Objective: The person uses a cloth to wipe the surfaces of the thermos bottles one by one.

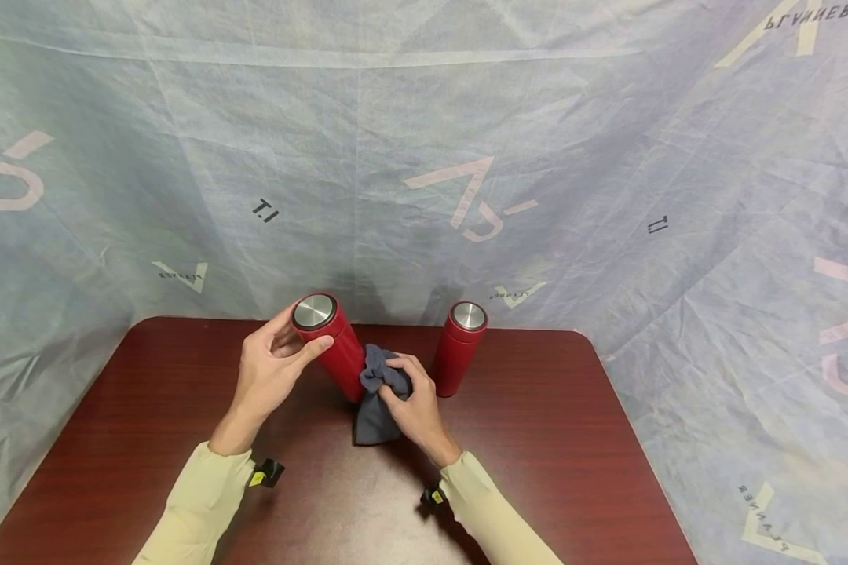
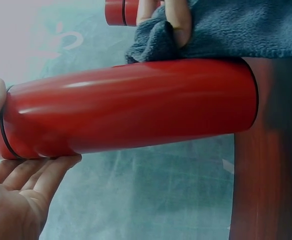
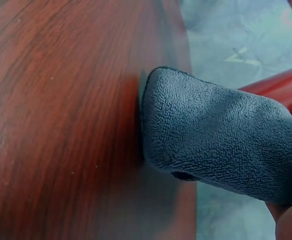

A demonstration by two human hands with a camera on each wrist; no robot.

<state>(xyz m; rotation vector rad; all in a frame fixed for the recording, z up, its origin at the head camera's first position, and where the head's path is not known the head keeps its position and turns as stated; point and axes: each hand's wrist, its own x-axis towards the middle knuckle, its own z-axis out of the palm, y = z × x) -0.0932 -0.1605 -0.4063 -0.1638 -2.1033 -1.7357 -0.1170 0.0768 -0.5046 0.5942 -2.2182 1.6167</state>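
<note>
My left hand [image 1: 265, 373] grips a red thermos flask [image 1: 342, 357] near its steel-topped lid, thumb on one side and fingers on the other. In the head view the flask leans, lid toward the left hand. The left wrist view shows the flask's smooth red body [image 2: 135, 107] and a dark ring below the lid. My right hand [image 1: 418, 404] pinches a bunched dark grey-blue cloth [image 1: 376, 420] right at the flask's lower side. One end of the cloth [image 3: 216, 135] hangs down toward the table in the right wrist view.
A second red thermos flask [image 1: 458, 353] stands upright just right of the right hand, near the back edge. The dark red wood-grain table [image 1: 551, 455] has rounded back corners. Pale printed fabric [image 1: 353, 157] hangs close behind it and along both sides.
</note>
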